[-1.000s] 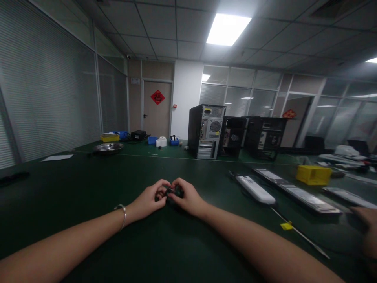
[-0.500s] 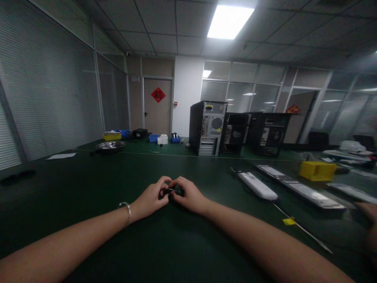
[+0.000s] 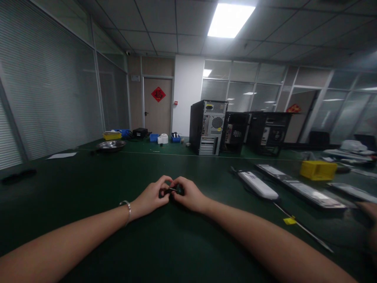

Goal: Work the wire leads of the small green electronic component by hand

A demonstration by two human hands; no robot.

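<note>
Left hand [image 3: 153, 195] and right hand [image 3: 189, 195] curled, I'm pinching some tiny dark object [image 3: 173, 190] (can't tell what) between them over the smooth dark-green tabletop [image 3: 165, 245].

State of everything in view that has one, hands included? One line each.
left hand: fingers closed on a small part
right hand: fingers closed on the same part
small part: held between both hands, mostly hidden
leftmost computer tower: upright, rear panel showing
metal bowl: open side up
wooden door: shut
large ceiling light: lit
left blinds: lowered
</note>
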